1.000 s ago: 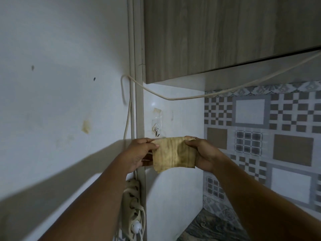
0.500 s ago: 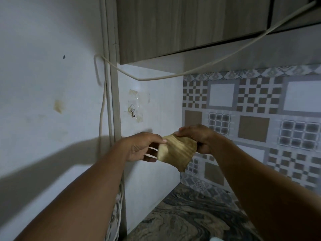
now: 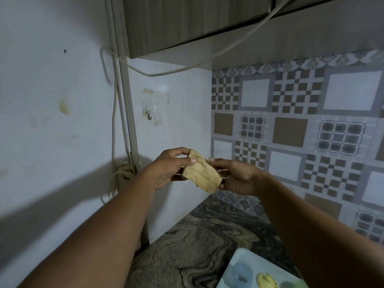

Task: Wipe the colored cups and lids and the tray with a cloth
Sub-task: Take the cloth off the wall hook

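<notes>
- fingers (image 3: 188,160) of left hand (image 3: 168,169) pinch cloth (image 3: 200,173) at its left edge
- right hand (image 3: 239,177) grips its right edge
- cloth held well above tray (image 3: 245,256), to its left
- two lids (image 3: 267,282) in tray

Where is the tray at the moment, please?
In the head view, the tray lies at the bottom right on the marbled counter, just below the right forearm, with a blue lid and a yellow lid on it.

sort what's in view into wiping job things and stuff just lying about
For the job: yellowish cloth, held by left hand and right hand; pale rectangular tray; round blue lid and round yellow lid on it.
Just there: small metal wall hook; sagging white cable; wood-grain wall cabinet.
</notes>
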A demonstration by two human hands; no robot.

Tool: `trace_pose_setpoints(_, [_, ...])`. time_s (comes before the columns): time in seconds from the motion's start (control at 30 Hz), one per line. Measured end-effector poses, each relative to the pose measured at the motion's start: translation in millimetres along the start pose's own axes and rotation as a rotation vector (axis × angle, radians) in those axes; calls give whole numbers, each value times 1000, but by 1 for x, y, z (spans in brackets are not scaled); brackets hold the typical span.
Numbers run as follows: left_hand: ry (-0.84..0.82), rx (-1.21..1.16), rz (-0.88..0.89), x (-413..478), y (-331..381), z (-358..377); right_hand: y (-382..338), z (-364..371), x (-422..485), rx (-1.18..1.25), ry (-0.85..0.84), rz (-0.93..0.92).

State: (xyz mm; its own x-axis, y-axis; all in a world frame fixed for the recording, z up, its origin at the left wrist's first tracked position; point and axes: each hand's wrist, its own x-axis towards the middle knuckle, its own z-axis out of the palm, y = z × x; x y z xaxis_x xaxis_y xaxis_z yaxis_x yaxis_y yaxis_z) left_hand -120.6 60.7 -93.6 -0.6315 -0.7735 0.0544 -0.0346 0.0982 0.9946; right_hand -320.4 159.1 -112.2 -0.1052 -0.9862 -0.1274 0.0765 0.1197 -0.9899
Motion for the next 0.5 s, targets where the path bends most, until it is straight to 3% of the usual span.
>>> trace_pose_setpoints(0.1, [41, 48, 7, -7, -4, 8, 13, 1, -9, -54, -43, -3])
trace_pose_setpoints(0.3, [120, 290, 101, -13, -6, 15, 21, -6, -19, -164, 79, -72])
trace_pose_setpoints(0.4, [166, 295, 105, -10, -8, 23, 17, -13, -21, -100, 80, -125])
trace_pose_setpoints(0.5, [112, 219, 45, -8, -11, 35, 16, -20, -25, 40, 75, -179])
